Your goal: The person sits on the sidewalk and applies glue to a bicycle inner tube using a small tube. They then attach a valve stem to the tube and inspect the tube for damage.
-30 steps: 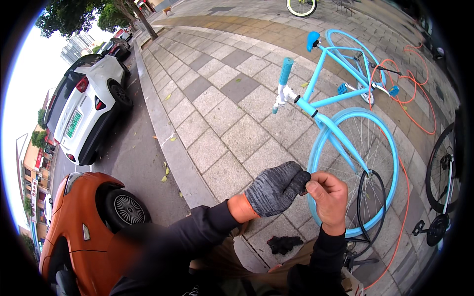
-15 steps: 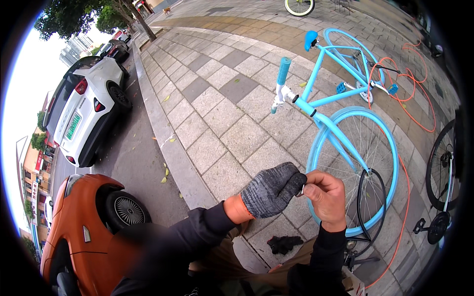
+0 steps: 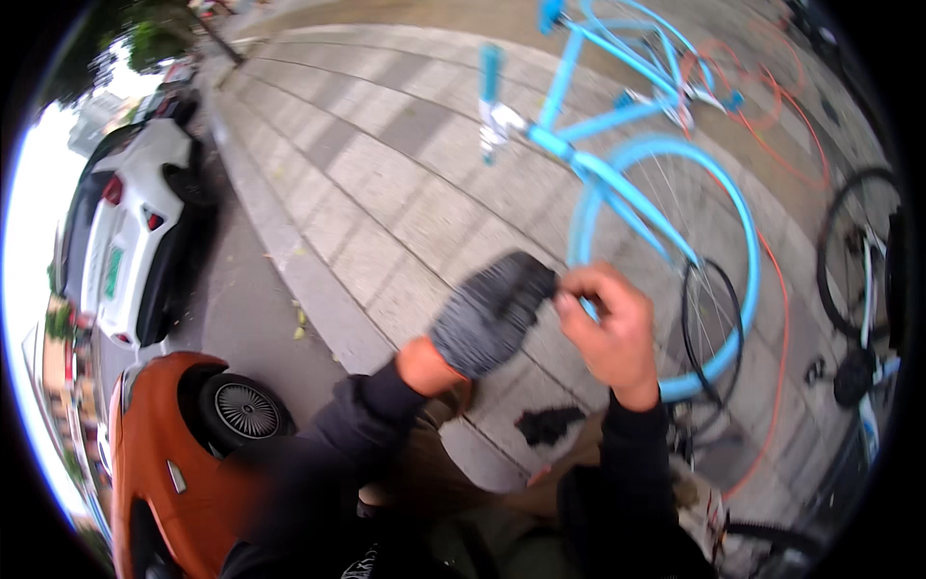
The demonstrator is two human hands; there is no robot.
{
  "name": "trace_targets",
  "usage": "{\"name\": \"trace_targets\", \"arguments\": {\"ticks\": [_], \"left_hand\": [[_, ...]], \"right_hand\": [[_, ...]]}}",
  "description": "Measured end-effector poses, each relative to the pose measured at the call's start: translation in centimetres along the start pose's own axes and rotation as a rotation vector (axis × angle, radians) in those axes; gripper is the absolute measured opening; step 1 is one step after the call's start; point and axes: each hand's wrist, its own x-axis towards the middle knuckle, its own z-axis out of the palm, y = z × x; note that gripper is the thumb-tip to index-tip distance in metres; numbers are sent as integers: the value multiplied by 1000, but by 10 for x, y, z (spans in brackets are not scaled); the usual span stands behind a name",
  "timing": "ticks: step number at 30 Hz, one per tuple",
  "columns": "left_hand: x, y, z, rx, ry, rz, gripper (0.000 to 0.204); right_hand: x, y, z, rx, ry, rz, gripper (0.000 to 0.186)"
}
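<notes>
Seen from above, slightly blurred: a person in black sleeves brings both hands together over a paved sidewalk [image 3: 405, 207]. The left hand [image 3: 494, 314] wears a grey knit glove [image 3: 477, 328] with darker fingertips, its fingers bunched and curled. The bare right hand [image 3: 617, 333] has its thumb and forefinger drawn close together against the glove's fingertips; I cannot tell whether they pinch the glove or something small. Below the hands, near the sidewalk's kerb edge [image 3: 275, 227], lies a crumpled black item [image 3: 548, 426]. Toward the sidewalk's side away from the kerb is a light-blue bicycle [image 3: 600, 174], a black tube [image 3: 686, 314] looping by its front wheel and an orange hose [image 3: 786, 328] beyond. An orange car [image 3: 154, 415] and a white car [image 3: 145, 232] stand on the road beyond the kerb.
</notes>
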Motion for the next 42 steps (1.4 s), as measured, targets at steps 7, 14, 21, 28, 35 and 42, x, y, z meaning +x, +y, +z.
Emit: {"name": "trace_targets", "arguments": {"ticks": [7, 14, 21, 28, 35, 42], "left_hand": [[11, 32, -2, -221, -2, -226, 19], [14, 37, 1, -396, 32, -370, 17], [12, 32, -1, -523, 25, -410, 21], [19, 43, -8, -604, -58, -487, 25], [18, 40, -8, -419, -80, -509, 19], [13, 25, -10, 26, -209, -109, 12]], "right_hand": [[-3, 3, -13, 351, -63, 161, 6], [-3, 9, -12, 322, -46, 29, 8], [-3, 2, -10, 201, 1, -159, 8], [-9, 3, -11, 298, -22, -71, 8], [-11, -2, -11, 304, -48, -64, 8], [-14, -7, -15, 289, -51, -69, 8]]}}
